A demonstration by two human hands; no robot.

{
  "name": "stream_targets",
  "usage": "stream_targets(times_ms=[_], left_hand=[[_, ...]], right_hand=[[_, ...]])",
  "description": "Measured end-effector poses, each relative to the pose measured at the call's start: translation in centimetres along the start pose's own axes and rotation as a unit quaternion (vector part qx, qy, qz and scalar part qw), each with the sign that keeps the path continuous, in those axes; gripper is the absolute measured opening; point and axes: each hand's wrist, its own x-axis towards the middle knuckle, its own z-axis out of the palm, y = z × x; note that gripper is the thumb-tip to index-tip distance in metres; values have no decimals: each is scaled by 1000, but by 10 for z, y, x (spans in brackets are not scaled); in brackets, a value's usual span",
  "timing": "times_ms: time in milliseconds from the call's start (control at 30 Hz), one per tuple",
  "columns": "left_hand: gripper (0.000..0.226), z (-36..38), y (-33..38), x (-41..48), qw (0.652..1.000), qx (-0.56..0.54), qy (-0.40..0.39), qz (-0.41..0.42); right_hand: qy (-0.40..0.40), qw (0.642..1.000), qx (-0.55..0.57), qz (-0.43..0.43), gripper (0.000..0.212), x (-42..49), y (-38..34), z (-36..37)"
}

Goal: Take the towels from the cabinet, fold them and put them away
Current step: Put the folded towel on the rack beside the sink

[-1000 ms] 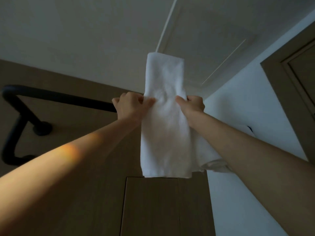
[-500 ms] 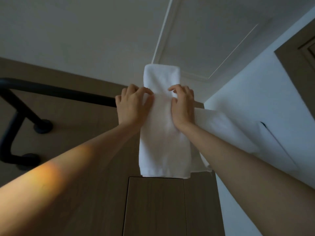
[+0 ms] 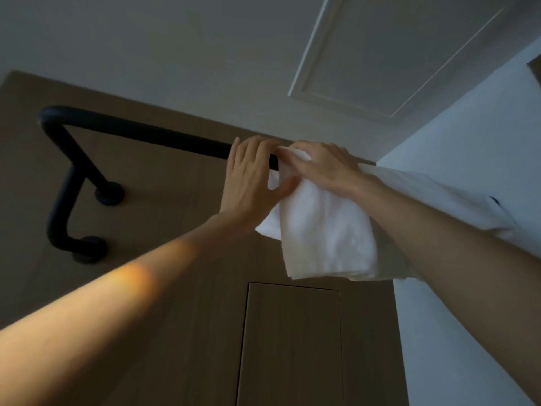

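The towel is white terry cloth, soft and matt with a faintly nubby pile, its hemmed lower edge showing stacked layers. The rail on the left looks like black metal tubing, smooth with a dull satin finish, as do its round wall mounts. The wall panel behind is brown wood or wood-look laminate, matt, with fine straight grain, and its inset door shares that finish. The ceiling is plain matt painted plaster, and the right wall is smooth matt white paint
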Motion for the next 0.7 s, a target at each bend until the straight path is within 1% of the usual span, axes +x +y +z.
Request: stream_targets(times_ms=[33, 100, 167, 200, 233, 300, 333, 367, 400, 433, 467, 567, 667, 700], left_hand=[[48, -1, 2, -8, 999, -37, 30, -10], [49, -4, 7, -28, 992, -80, 62, -74], [56, -1, 6, -44, 979, -106, 53, -165], [61, 1, 4, -49, 965, -142, 23, -218], [69, 4, -1, -51, 943, -194, -22, -268], [85, 5, -8, -48, 887, -313, -116, -320], [82, 6, -12, -44, 860, -361, -162, -323], [70, 8, -15, -41, 843, -388, -199, -314], [57, 10, -17, -38, 837, -393, -224, -307], [48, 13, -18, -37, 834, -389, -238, -309], [44, 15, -19, -36, 833, -380, -248, -316], [49, 16, -19, -39, 844, -358, -242, -319], [50, 10, -15, -46, 847, -376, -229, -300], [49, 9, -13, -49, 847, -379, -225, -296]], right_hand=[[4, 1000, 1, 7, 59, 1, -2, 1], [34, 999, -13, 16, 63, 2, -4, 6], [67, 997, -33, 17, 63, 2, -4, 11], [78, 996, -38, 15, 62, 2, -4, 12], [86, 995, -41, 13, 62, 1, -4, 13], [87, 995, -41, 13, 63, 1, -5, 12], [81, 996, -41, 16, 63, 2, -6, 11], [73, 996, -40, 19, 64, 2, -6, 10], [65, 997, -38, 22, 64, 3, -6, 9], [60, 997, -35, 24, 64, 2, -7, 8], [58, 997, -32, 28, 64, 1, -7, 8], [61, 997, -30, 34, 59, -4, -8, 8], [58, 998, -33, 7, 57, -13, -10, 10], [53, 998, -31, 1, 59, -17, -11, 10]])
